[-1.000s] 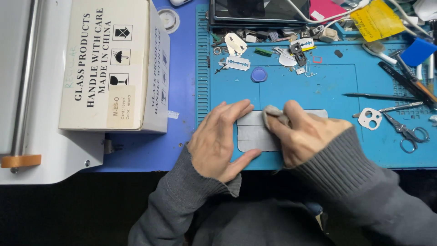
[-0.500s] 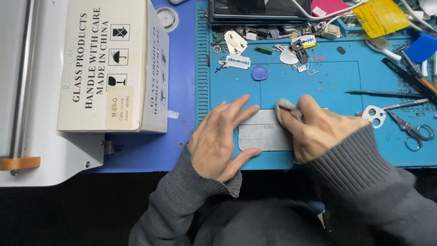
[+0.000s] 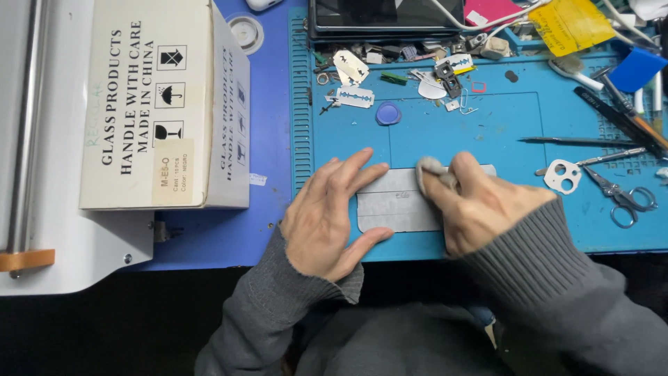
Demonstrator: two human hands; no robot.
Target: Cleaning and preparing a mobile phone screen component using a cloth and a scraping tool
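On the blue mat (image 3: pixel 487 132) at the near edge of the worktop, a flat grey rounded panel (image 3: pixel 396 205) lies with its long axis running left to right. Left hand (image 3: pixel 327 219) rests open, fingers spread flat, pinning the panel's left end. Right hand (image 3: pixel 487 202) has its fingers closed around a small wad of pale cloth (image 3: pixel 430 170), pressed onto the panel's upper right part. To the left, well apart, stands a white rectangular carton (image 3: pixel 153 104) printed in black, with a pale sticker. A yellow packet (image 3: pixel 570 24) lies at the far right.
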